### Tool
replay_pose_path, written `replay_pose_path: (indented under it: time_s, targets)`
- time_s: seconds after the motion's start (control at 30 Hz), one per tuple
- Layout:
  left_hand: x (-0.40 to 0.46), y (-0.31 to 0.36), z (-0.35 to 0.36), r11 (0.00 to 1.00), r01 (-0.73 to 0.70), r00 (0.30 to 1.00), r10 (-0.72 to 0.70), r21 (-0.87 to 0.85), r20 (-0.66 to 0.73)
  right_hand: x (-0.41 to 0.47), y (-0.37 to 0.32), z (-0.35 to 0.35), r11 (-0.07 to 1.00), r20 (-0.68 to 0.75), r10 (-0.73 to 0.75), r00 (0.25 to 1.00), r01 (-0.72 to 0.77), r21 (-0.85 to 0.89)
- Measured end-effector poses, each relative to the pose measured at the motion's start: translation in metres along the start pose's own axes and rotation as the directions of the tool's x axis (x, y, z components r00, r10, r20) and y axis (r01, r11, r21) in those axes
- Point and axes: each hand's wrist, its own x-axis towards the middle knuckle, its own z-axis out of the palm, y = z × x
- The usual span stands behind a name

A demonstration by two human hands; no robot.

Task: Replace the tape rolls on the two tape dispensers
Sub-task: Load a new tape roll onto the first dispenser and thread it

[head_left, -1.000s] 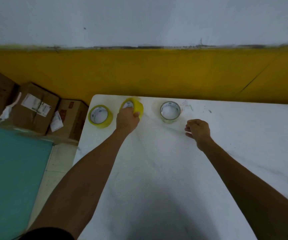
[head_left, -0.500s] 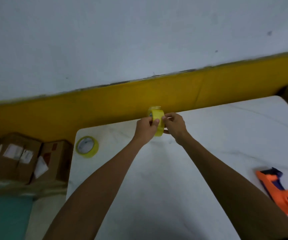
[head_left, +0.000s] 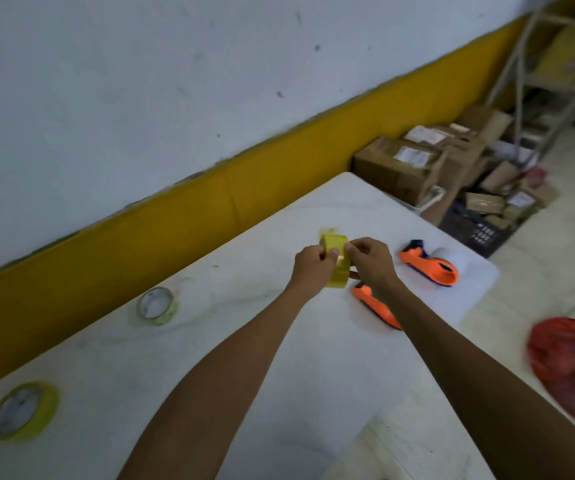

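Both my hands hold a yellow tape roll (head_left: 335,247) upright above the white table (head_left: 230,372). My left hand (head_left: 312,268) grips its left side and my right hand (head_left: 371,261) pinches its right edge. Just below my right hand lies an orange tape dispenser (head_left: 378,308), partly hidden by my forearm. A second orange dispenser (head_left: 429,266), with a pale roll on it, lies further right near the table's corner. Two more yellowish rolls lie flat: one (head_left: 156,305) mid-left, another (head_left: 23,410) at the near left corner.
Cardboard boxes (head_left: 403,164) are stacked on the floor beyond the table's far right corner, beside a metal shelf (head_left: 538,74). A red mesh bag (head_left: 573,368) lies on the floor at the right. A yellow-banded wall (head_left: 175,216) runs behind the table.
My left hand lifted the yellow roll off the table and my right hand joined it. The view swung right, so both orange dispensers and the far boxes now show.
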Motion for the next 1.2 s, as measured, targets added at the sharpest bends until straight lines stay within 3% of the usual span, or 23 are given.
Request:
replay_pose_path:
  time_s: [0.23, 0.43, 0.73, 1.2]
  targets:
    - [-0.024, 0.055, 0.106, 0.999, -0.013, 0.998, 0.015, -0.034, 0.06, -0.01, 0.028, -0.121, 0.999, -0.045, 0.001, 0.999, 0.001, 0.046]
    - [-0.045, 0.07, 0.162, 0.984, 0.063, 0.998, -0.064, -0.169, -0.001, -0.01, 0.048, -0.173, 0.999, 0.054, 0.012, 0.998, -0.015, 0.05]
    - [-0.026, 0.062, 0.192, 0.936, 0.187, 0.979, -0.202, -0.299, -0.02, 0.023, 0.069, -0.182, 0.998, 0.117, 0.032, 0.993, -0.025, -0.061]
    - [0.048, 0.048, 0.225, 0.746, 0.349, 0.908, -0.418, -0.568, 0.01, 0.11, 0.076, -0.179, 0.984, 0.283, 0.086, 0.955, -0.037, -0.175]
